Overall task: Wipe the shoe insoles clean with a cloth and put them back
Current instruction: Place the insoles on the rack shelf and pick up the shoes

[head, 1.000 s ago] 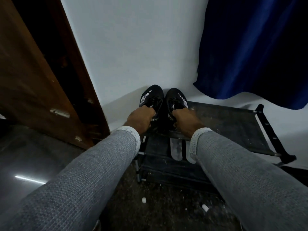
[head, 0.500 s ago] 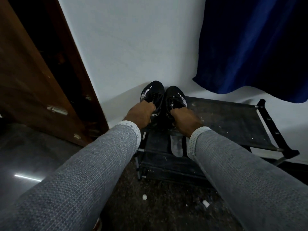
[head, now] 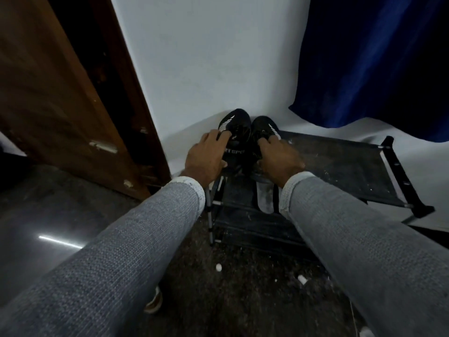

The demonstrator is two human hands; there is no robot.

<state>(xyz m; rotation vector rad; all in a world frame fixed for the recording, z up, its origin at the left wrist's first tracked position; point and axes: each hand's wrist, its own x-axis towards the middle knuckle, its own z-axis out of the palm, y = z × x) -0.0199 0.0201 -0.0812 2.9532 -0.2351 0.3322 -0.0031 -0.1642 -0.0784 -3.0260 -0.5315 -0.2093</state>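
A big brown door leans left of the black shoe rack, and a dark blue curtain hangs behind the rack on its right. Two black shoes sit side by side on the rack's top shelf, at its left end, toes to the white wall. The left hand rests on the left shoe with loose, spread fingers. The right hand curls its fingers on the right shoe. A pale insole lies on a lower rack shelf, under the shoes.
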